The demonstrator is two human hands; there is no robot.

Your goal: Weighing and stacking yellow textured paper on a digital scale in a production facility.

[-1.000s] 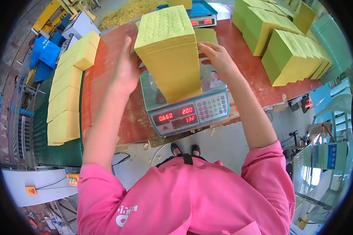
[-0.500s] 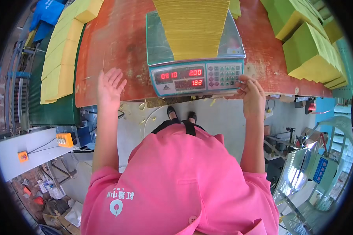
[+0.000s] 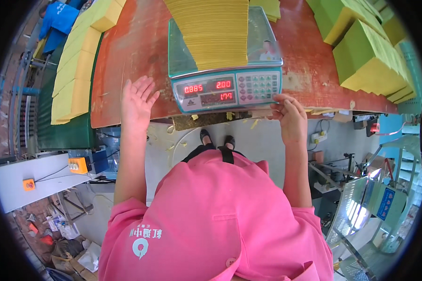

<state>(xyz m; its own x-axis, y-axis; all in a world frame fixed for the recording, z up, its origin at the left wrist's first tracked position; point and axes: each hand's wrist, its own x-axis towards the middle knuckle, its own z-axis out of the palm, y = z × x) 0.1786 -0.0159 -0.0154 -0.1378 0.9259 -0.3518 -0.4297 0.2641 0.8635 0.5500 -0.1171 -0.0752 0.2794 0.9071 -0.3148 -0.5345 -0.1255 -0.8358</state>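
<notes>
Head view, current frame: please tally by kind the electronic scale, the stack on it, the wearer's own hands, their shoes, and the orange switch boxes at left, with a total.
Electronic scale: 1
Yellow paper stack: 1
Bare hands, left hand and right hand: 2
Black shoes: 2
Orange switch boxes: 2
Total: 8

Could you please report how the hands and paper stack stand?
Left hand open, empty. Right hand loosely curled by scale, front right corner. Paper stack on scale, neither hand touching. More paper stacks right, apart.
</notes>
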